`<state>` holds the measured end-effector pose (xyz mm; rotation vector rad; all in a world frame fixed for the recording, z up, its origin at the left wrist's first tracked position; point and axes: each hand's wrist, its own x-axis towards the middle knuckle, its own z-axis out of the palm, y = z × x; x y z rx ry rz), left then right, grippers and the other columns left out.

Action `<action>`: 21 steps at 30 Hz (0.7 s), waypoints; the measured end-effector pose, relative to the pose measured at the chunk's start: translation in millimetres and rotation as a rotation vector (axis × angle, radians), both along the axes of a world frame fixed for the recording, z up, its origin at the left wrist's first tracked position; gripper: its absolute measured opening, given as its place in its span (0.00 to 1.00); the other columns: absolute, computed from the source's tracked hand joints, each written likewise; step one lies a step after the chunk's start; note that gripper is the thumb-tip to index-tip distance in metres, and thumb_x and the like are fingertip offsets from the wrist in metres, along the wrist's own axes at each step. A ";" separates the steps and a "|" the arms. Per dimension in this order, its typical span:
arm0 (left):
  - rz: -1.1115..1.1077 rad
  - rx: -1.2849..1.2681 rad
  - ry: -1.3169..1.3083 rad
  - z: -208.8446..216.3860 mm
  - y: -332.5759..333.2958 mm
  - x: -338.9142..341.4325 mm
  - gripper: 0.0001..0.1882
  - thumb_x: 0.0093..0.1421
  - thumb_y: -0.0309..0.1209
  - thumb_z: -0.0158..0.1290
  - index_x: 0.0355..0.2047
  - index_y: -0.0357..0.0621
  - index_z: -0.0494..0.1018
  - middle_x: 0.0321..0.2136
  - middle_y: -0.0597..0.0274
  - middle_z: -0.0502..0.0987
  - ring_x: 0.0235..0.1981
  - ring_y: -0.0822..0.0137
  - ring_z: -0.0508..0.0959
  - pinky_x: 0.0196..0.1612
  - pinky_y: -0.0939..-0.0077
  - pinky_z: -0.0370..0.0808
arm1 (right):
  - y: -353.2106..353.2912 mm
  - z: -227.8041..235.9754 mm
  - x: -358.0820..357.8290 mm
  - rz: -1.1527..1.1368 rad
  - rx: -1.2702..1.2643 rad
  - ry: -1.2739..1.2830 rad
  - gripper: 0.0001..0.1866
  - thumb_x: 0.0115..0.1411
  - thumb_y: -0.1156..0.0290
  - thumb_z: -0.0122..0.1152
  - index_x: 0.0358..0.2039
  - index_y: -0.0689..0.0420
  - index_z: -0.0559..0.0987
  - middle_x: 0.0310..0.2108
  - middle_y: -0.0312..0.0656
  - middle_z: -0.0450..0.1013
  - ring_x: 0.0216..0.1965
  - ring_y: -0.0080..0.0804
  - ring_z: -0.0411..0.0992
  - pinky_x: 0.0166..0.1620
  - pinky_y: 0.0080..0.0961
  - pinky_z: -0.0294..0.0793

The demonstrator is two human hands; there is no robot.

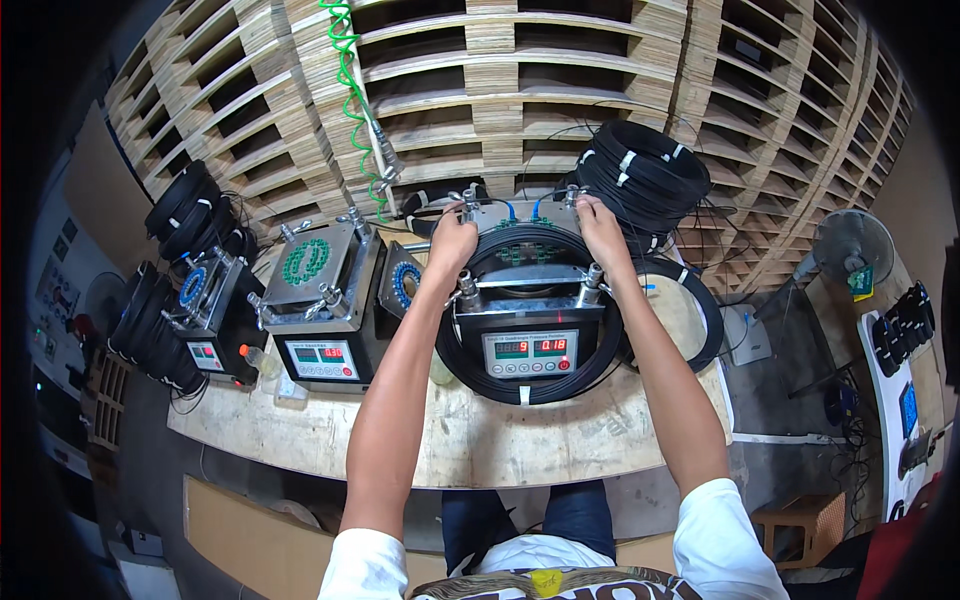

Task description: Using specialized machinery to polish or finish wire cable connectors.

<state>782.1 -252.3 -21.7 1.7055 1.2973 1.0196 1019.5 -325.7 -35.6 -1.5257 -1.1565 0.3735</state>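
Observation:
Both my arms reach forward over a metal bench machine with a lit red digital panel (531,352). My left hand (455,240) is closed around the far left corner clamp (468,203) of its top plate. At the far right corner clamp (573,194), the fingers of my right hand (602,230) are closed on the lever. A coil of black cable (525,392) hangs around the machine front, below my hands. Two blue-ended connectors (535,210) and green fittings show on the plate between my hands. The near corner clamps (592,283) stand untouched.
Left on the wooden bench (300,430) stand a machine with a ring of green fittings (306,262) and a smaller one (200,300). Black cable coils (640,175) are stacked at the back right. A green spiral hose (345,75) hangs before wooden pallets (490,60); a fan (850,250) stands right.

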 end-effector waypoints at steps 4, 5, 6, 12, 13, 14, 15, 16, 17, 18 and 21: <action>0.006 -0.002 -0.004 5.1 -8.4 4.9 0.28 0.57 0.28 0.45 0.59 0.36 0.66 0.51 0.37 0.75 0.57 0.46 0.73 0.60 0.65 0.66 | -7.0 5.4 -1.1 -0.011 -0.052 -0.004 0.24 0.69 0.55 0.46 0.52 0.61 0.76 0.49 0.57 0.76 0.54 0.55 0.72 0.57 0.35 0.68; 0.009 -0.015 -0.007 6.2 -9.7 3.4 0.27 0.57 0.28 0.45 0.59 0.35 0.66 0.52 0.37 0.74 0.57 0.46 0.73 0.60 0.65 0.65 | -8.3 7.5 -3.1 -0.008 -0.051 -0.003 0.24 0.69 0.55 0.46 0.52 0.61 0.76 0.49 0.57 0.76 0.54 0.55 0.72 0.57 0.35 0.68; 0.011 -0.028 -0.011 7.3 -10.6 1.8 0.27 0.57 0.28 0.45 0.58 0.35 0.66 0.53 0.37 0.73 0.58 0.46 0.72 0.61 0.66 0.65 | -9.6 9.4 -5.0 -0.013 -0.069 -0.021 0.24 0.69 0.55 0.45 0.52 0.61 0.76 0.48 0.57 0.76 0.54 0.54 0.72 0.57 0.35 0.68; 0.001 -0.013 -0.043 4.1 -7.3 8.2 0.27 0.57 0.28 0.45 0.59 0.36 0.66 0.51 0.36 0.75 0.56 0.46 0.74 0.59 0.64 0.66 | 3.3 -6.3 12.3 0.033 -0.025 0.001 0.24 0.69 0.56 0.45 0.54 0.62 0.75 0.50 0.58 0.75 0.55 0.53 0.72 0.58 0.35 0.67; 0.006 -0.014 -0.043 2.4 -5.8 6.1 0.27 0.57 0.28 0.45 0.59 0.36 0.66 0.51 0.36 0.75 0.56 0.46 0.74 0.59 0.64 0.66 | 4.8 -6.3 9.0 0.056 0.019 -0.005 0.24 0.69 0.56 0.45 0.54 0.63 0.75 0.51 0.58 0.74 0.56 0.53 0.71 0.59 0.35 0.67; 0.016 -0.011 -0.021 0.8 -4.3 4.3 0.27 0.57 0.28 0.45 0.59 0.37 0.66 0.50 0.37 0.75 0.56 0.46 0.74 0.59 0.64 0.66 | 4.8 -6.2 7.0 0.060 0.019 -0.005 0.24 0.69 0.56 0.45 0.54 0.63 0.75 0.51 0.58 0.74 0.56 0.53 0.71 0.59 0.35 0.67; 0.025 -0.008 0.001 -0.8 -2.8 2.9 0.27 0.57 0.28 0.45 0.59 0.38 0.67 0.50 0.37 0.75 0.56 0.46 0.74 0.59 0.64 0.67 | 3.8 -6.3 5.4 0.052 0.018 0.001 0.25 0.69 0.56 0.45 0.54 0.63 0.74 0.52 0.59 0.74 0.56 0.53 0.71 0.59 0.35 0.66; 0.025 -0.009 -0.001 0.0 -3.5 3.3 0.27 0.57 0.28 0.45 0.59 0.38 0.67 0.50 0.37 0.75 0.56 0.46 0.74 0.59 0.64 0.67 | 1.9 -4.8 4.8 0.041 0.016 0.005 0.25 0.69 0.55 0.46 0.55 0.63 0.74 0.53 0.59 0.73 0.57 0.53 0.70 0.59 0.35 0.66; 0.007 -0.030 -0.025 0.9 -4.2 3.9 0.27 0.57 0.28 0.44 0.59 0.38 0.67 0.51 0.37 0.75 0.56 0.46 0.74 0.59 0.64 0.66 | 0.8 -2.8 4.5 0.040 0.015 0.004 0.25 0.69 0.55 0.46 0.55 0.63 0.74 0.53 0.59 0.73 0.57 0.53 0.70 0.59 0.35 0.66; -0.012 -0.051 -0.049 1.7 -4.9 4.8 0.27 0.57 0.28 0.44 0.59 0.39 0.67 0.51 0.38 0.75 0.57 0.46 0.73 0.59 0.65 0.66 | -0.4 -0.9 4.3 0.020 -0.030 0.009 0.25 0.68 0.54 0.46 0.55 0.63 0.74 0.53 0.59 0.73 0.57 0.54 0.70 0.59 0.35 0.66; -0.016 -0.036 -0.018 -1.6 0.2 2.1 0.27 0.56 0.27 0.43 0.59 0.39 0.67 0.52 0.39 0.74 0.58 0.46 0.72 0.60 0.65 0.65 | -3.3 4.0 1.6 0.000 -0.092 0.012 0.27 0.68 0.53 0.48 0.55 0.62 0.73 0.53 0.59 0.73 0.58 0.55 0.69 0.60 0.36 0.65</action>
